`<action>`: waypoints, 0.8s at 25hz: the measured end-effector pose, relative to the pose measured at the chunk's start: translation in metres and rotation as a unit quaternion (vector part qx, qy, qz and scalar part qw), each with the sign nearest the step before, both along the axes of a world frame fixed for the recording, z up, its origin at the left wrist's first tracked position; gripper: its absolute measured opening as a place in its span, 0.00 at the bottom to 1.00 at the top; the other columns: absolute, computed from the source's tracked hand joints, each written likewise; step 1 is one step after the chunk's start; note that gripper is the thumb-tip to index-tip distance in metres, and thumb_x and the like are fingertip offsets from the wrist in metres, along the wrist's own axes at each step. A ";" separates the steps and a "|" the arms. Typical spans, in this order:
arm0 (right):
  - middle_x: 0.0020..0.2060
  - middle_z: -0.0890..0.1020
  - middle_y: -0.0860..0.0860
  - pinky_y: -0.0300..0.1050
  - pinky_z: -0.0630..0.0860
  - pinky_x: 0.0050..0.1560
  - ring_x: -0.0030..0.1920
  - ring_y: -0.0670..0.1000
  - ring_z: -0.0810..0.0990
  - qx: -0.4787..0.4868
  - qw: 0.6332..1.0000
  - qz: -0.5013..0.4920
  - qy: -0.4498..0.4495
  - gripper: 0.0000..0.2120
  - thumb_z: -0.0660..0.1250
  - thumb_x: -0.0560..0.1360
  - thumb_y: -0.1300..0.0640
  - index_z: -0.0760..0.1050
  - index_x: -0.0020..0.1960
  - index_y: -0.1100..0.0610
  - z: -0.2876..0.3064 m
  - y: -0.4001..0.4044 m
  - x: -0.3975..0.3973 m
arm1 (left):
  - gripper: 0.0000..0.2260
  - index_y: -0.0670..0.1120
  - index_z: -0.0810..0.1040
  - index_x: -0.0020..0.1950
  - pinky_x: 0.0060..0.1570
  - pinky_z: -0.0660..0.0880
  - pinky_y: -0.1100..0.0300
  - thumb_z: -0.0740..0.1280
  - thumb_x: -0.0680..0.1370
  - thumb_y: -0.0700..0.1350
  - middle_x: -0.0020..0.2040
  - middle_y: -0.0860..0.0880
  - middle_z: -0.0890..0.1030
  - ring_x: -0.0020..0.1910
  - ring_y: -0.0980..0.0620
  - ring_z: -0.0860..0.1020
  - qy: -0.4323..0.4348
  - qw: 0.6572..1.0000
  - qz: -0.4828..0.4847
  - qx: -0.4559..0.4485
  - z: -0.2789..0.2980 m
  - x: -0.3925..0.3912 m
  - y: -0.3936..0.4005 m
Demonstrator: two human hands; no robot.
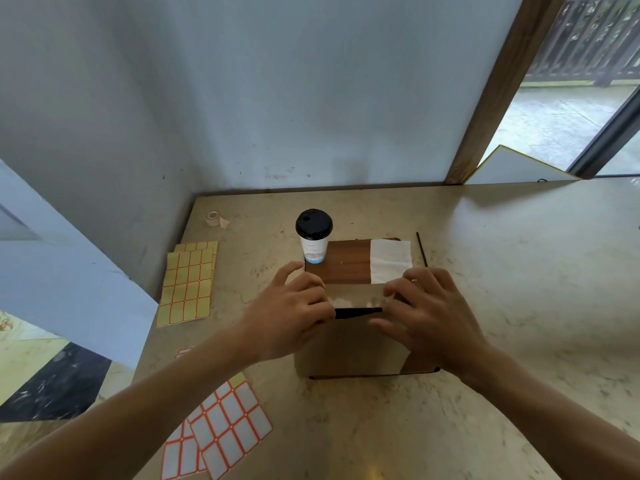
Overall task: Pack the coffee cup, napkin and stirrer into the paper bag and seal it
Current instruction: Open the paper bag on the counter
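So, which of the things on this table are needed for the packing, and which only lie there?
Needed: brown paper bag, held at its mouth by left hand and right hand; white paper cup with black lid; white napkin; thin black stirrer.

Only lying there: yellow label sheets; white label sheets; tape roll; wooden board.

The coffee cup [313,249] is white with a pale blue band at its base and a black lid [313,222]; the napkin [390,260] is plain white; the stirrer [421,250] is black; the paper bag [349,344] is brown; the board [346,263] shows dark wood grain; one label sheet [186,285] is yellow gridded in orange; another label sheet [230,426] is white gridded in red; the countertop [519,271] is mottled beige.
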State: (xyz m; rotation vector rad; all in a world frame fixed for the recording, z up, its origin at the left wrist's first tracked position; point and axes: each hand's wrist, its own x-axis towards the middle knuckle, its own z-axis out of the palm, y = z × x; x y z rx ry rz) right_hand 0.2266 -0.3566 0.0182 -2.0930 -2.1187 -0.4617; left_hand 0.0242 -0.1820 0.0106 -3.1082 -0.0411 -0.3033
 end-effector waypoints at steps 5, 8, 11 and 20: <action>0.37 0.80 0.48 0.44 0.77 0.39 0.35 0.48 0.76 -0.208 0.969 -0.014 0.134 0.18 0.53 0.81 0.45 0.79 0.46 0.51 0.038 0.037 -0.028 | 0.10 0.53 0.79 0.52 0.72 0.43 0.36 0.60 0.78 0.52 0.50 0.55 0.84 0.69 0.47 0.70 0.076 0.995 -0.016 0.067 0.014 0.001 -0.011; 0.44 0.80 0.49 0.44 0.78 0.46 0.42 0.48 0.78 -0.344 0.922 -0.053 0.171 0.09 0.61 0.78 0.51 0.78 0.53 0.51 0.038 0.056 -0.026 | 0.26 0.55 0.80 0.48 0.71 0.32 0.40 0.43 0.82 0.59 0.50 0.57 0.83 0.73 0.51 0.64 0.108 0.992 0.061 -0.001 0.024 0.008 -0.022; 0.49 0.81 0.47 0.46 0.79 0.50 0.48 0.49 0.78 -0.363 0.914 -0.059 0.173 0.13 0.66 0.75 0.49 0.75 0.59 0.48 0.032 0.058 -0.024 | 0.23 0.54 0.79 0.51 0.70 0.28 0.46 0.45 0.82 0.58 0.55 0.52 0.82 0.71 0.51 0.66 0.143 0.973 0.177 -0.035 0.035 0.022 -0.024; 0.62 0.76 0.46 0.53 0.74 0.59 0.60 0.52 0.75 -0.375 0.907 -0.064 0.181 0.33 0.71 0.66 0.37 0.66 0.67 0.43 0.032 0.052 -0.026 | 0.16 0.50 0.79 0.55 0.47 0.77 0.52 0.69 0.74 0.59 0.49 0.50 0.81 0.48 0.48 0.78 0.247 0.964 0.097 0.010 0.033 0.052 -0.029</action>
